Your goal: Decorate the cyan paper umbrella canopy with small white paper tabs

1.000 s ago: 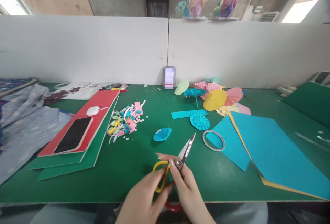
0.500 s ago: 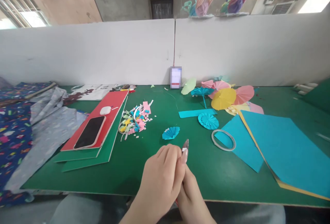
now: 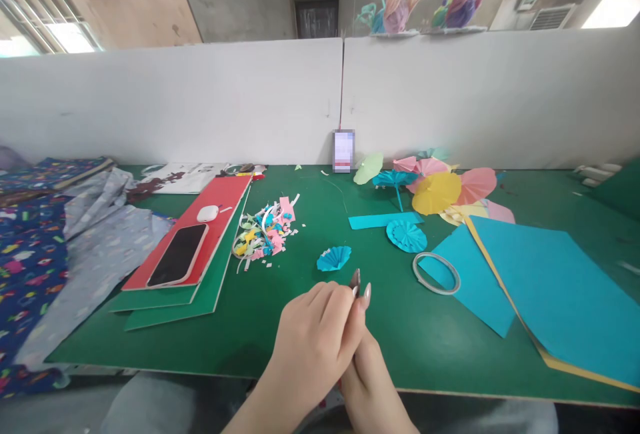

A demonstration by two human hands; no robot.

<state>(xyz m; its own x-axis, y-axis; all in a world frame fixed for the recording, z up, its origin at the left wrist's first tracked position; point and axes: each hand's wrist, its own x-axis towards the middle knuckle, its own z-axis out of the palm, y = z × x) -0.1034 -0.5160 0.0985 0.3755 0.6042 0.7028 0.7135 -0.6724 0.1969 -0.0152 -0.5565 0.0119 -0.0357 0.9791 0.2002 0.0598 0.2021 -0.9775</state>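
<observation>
My left hand [image 3: 317, 324] is closed, knuckles up, at the front middle of the table, with its thumb and index finger drawn together. Behind and below it, my right hand [image 3: 369, 371] is closed too, partly covered by the left. A grey metal-tipped tool [image 3: 356, 279] pokes out beyond the fingers, and a bit of red shows under the hands; the rest is hidden. Any small thing in the left fingers is covered. Just past my hands lies a pleated blue paper fan [image 3: 334, 259]. Farther right is a round pleated blue paper disc [image 3: 407, 236].
Paper scraps [image 3: 265, 231] lie at left, beside a phone [image 3: 178, 254] on a red board [image 3: 220, 197]. On the right are a tape roll [image 3: 436, 274], blue paper sheets [image 3: 555, 287], a blue strip [image 3: 383, 221] and paper umbrellas [image 3: 436, 192]. A lit phone [image 3: 343, 151] leans on the partition.
The left thumb tip has shifted slightly right, away from the metal tip. Less of the tool shows. The view has swung a little; the table items stay put.
</observation>
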